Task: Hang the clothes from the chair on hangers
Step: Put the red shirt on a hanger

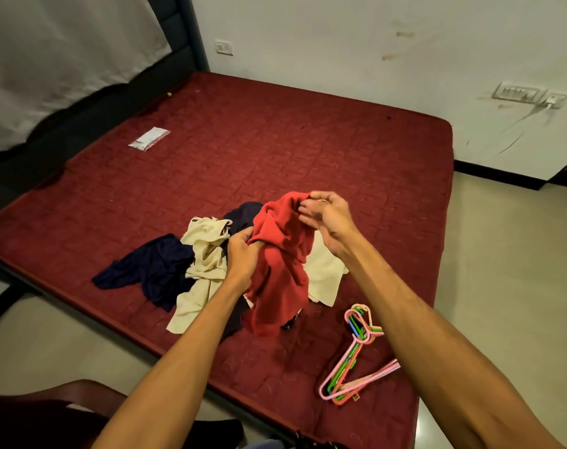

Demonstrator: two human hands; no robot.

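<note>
My left hand is bunched around a fold of the red garment, fingers curled tight into the cloth. My right hand pinches its top edge between thumb and forefinger, the other fingers loose. Between the two I hold the garment lifted, its lower end trailing down to the mattress. My guess is that I'm hunting for the neck or a shoulder seam.

Behind and beside it lies the rest of the pile: a cream garment crumpled to the left, a navy garment spread beyond that, more dark cloth behind the red one, and another pale piece to the right. I can't tell how many separate items that makes.

The hangers — a nested bunch of pink, green and orange plastic — lie near the mattress edge to my right, apart from the clothes and untouched. The chair shows at lower left, with no clothes visible on the part in view.

So I judge the task barely begun: nothing hangs on a hanger, and every garment is left to do.
</note>
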